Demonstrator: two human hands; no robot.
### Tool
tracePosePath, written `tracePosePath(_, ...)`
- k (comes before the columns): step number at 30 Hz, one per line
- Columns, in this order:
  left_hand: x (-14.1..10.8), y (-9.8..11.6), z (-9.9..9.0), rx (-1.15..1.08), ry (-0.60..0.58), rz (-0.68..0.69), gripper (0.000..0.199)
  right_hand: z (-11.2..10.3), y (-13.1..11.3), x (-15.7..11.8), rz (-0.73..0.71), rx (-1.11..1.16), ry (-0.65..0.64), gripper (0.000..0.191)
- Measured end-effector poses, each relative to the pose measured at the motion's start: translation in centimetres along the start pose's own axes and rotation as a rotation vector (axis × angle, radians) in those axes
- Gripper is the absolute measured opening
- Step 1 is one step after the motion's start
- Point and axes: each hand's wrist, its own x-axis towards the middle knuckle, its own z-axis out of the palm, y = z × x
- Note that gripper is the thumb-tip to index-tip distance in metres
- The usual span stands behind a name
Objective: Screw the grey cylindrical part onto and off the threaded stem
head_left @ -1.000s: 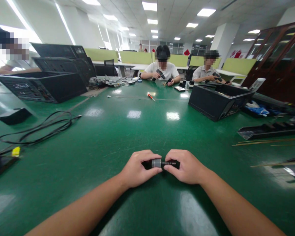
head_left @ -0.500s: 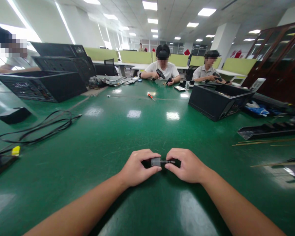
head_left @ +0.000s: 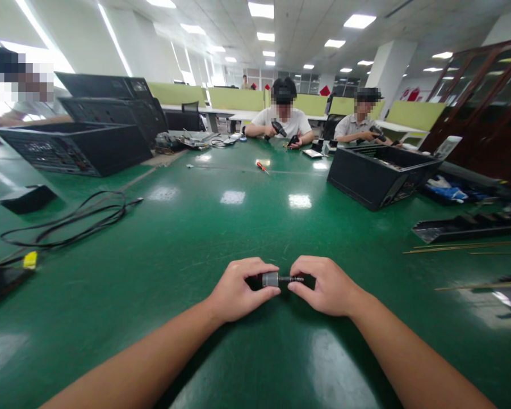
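Observation:
Over the table, my left hand (head_left: pixel 236 291) is closed round a grey metal cylinder (head_left: pixel 271 279) that looks like a drill chuck, thumb below and fingers above. The cylinder's left end is hidden in the palm. Out of its right side points a thin dark drill bit (head_left: pixel 284 279), lying level. My right hand (head_left: pixel 323 286) is curled with thumb and forefinger pinched about the bit, whose tip shows inside the curl.
The green table (head_left: pixel 221 227) has a black cable (head_left: pixel 106 218) at left and an orange screwdriver (head_left: pixel 262 167) farther off. Black computer cases (head_left: pixel 357 179) stand either side. Thin brass rods (head_left: pixel 464 246) lie right. Co-workers (head_left: pixel 296 119) sit across, holding power drills.
My right hand's fingertips have shifted very slightly to the right along the bit. The left hand keeps its grip on the chuck.

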Motion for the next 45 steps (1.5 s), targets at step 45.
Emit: tracePosePath(45, 0.16, -0.15, -0.46, 0.014, 0.017, -0.017, 0.026, -0.83, 0.68, -0.2, 0.01, -0.023, 0.012, 0.005)
